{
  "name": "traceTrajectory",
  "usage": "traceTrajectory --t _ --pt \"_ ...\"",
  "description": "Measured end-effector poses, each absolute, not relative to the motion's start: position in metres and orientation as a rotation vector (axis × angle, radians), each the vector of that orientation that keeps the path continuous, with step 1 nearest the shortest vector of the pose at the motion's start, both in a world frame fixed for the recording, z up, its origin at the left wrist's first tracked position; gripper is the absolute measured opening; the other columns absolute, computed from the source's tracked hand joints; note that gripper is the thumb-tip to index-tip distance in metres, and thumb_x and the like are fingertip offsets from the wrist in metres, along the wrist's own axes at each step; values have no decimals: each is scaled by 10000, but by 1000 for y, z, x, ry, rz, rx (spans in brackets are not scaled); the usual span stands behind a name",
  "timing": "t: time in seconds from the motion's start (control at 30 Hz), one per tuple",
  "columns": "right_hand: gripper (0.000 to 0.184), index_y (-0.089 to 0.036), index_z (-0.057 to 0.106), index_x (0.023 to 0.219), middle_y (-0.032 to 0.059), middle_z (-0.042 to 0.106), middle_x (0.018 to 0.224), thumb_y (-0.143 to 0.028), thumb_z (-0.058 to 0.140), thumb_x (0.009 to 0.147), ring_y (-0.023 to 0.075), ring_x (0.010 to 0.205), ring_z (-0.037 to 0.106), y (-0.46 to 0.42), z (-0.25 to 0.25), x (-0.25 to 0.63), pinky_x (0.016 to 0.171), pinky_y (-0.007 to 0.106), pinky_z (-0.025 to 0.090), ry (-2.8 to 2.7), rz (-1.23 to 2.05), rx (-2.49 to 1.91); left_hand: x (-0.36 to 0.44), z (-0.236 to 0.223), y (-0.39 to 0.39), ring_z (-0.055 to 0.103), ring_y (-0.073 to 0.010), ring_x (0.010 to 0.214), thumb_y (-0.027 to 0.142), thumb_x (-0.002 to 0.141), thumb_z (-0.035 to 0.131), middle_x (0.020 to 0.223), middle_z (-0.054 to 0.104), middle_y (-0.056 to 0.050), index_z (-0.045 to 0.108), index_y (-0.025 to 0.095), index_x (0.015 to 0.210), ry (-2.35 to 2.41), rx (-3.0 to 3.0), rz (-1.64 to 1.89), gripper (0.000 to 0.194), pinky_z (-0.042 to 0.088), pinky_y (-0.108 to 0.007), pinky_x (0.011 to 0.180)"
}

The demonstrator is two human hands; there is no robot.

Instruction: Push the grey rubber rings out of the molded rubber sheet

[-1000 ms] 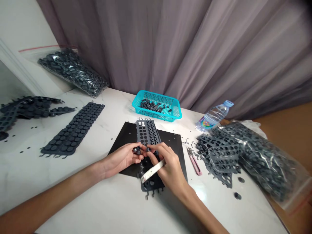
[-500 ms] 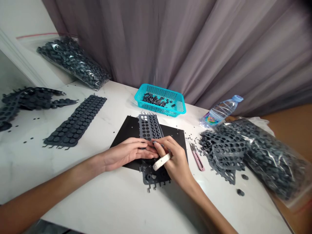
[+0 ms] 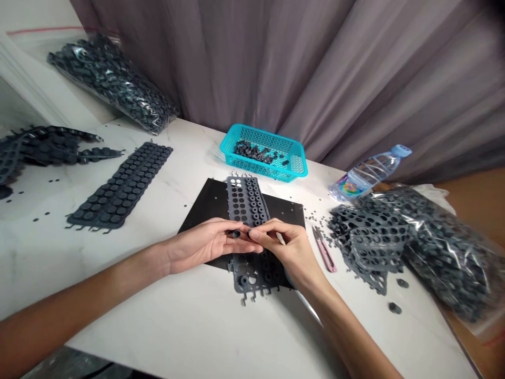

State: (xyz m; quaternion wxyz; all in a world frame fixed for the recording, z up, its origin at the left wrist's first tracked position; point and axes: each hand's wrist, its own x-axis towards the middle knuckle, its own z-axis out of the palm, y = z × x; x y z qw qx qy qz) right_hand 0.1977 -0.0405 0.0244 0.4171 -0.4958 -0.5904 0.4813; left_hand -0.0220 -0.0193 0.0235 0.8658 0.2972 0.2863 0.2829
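White table (image 3: 165,316); dark sheet (image 3: 246,202) beneath left hand (image 3: 205,243) gripping plug (image 3: 235,234), right hand (image 3: 290,245) pinching second plug (image 3: 249,231).

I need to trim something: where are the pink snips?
In the head view, the snips lie on the table right of centre, between the black mat and the perforated sheets.

Strip (image 3: 249,202) partly behind right hand (image 3: 291,243)

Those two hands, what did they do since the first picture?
The left hand straightened its fingers toward the right hand. That one turned, so less of the white tool shows. Both hands still hold small dark pieces. The blue basket and pink snips stayed put on the table.
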Motion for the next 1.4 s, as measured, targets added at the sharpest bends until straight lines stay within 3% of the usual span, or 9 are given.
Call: traceTrajectory --t 0.2,0.37,0.57,0.67,0.83,1.17,1.4 --pt "253 -231 891 896 60 734 833 -476 831 909 220 802 669 -42 25 196 734 341 510 -1619 1147 -1251 -21 21 -19 783 -266 1090 280 1027 670 1204 796 -181 809 59 1072 626 589 577 265 522 -345 1136" --pt "188 -252 896 945 38 680 819 -419 810 941 190 746 618 -45 27 196 666 314 451 -1705 1059 -1291 -20 19 -18 781 -240 1050 299 1071 595 1239 781 -185 795 67 1101 645 595 545 308 548 -339 1094" --pt "281 -202 828 750 22 639 751 -422 818 924 166 692 568 -44 24 195 641 295 416 -1664 1049 -1301 -20 20 -19 789 -268 1072 321 1085 559 1218 790 -217 795 40 1133 659 604 504 370 545 -348 1109" --pt "317 -180 779 757 6 611 706 -464 837 887 152 642 517 -43 21 195 577 276 385 -1585 1110 -1310 -19 22 -19 783 -284 1121 305 1082 561 1246 782 -221 790 29 1176 668 600 500 370 534 -343 1129" --pt "334 -172 740 814 12 673 713 -488 811 896 161 653 563 -41 21 197 596 275 413 -1513 1192 -1308 -18 24 -19 785 -278 1119 280 1065 596 1229 794 -201 806 52 1155 668 586 515 323 565 -324 1081" --pt "343 -178 744 815 40 730 786 -479 713 975 186 710 630 -39 31 202 634 286 461 -1550 1033 -1353 -21 20 -17 761 -266 1162 342 1085 550 1207 798 -227 772 44 1230 719 594 471 399 560 -303 1059" --pt "351 -185 715 796 36 700 748 -480 694 986 174 660 576 -39 31 203 582 282 429 -1583 955 -1382 -22 17 -17 753 -270 1168 459 1099 508 1271 772 -238 759 48 1254 702 589 461 506 535 -333 1094"
